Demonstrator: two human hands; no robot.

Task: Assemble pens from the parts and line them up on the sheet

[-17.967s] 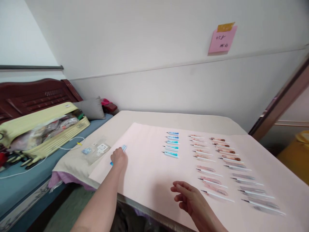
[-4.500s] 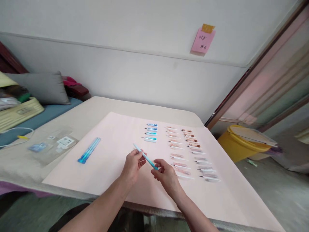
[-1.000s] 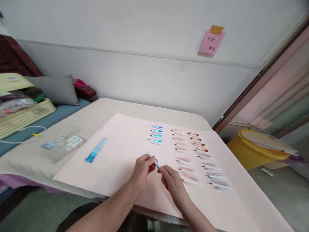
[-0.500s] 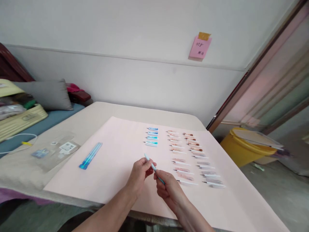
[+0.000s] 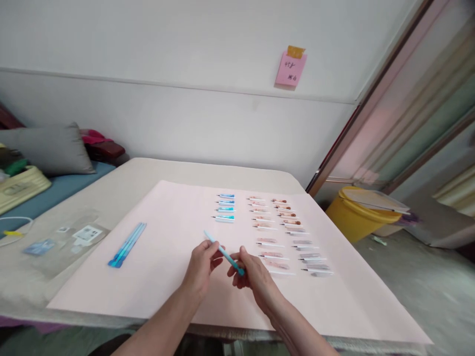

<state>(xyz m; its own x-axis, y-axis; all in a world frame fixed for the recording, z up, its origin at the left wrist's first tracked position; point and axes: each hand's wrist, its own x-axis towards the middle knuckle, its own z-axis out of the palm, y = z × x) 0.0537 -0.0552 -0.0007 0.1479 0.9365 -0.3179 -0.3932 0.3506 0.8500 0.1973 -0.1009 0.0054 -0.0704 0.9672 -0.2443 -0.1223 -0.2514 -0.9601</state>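
the left hand [image 5: 200, 267] pinches a light blue pen [image 5: 223, 251] between thumb and fingers, holding it slanted above the pale pink sheet [image 5: 174, 291] on the tabletop [image 5: 200, 170]. the right hand [image 5: 252, 271] curls loosely at the pen's teal lower end, though whether it grips i cannot tell. blue pens [image 5: 127, 245] lie side by side at the sheet's left
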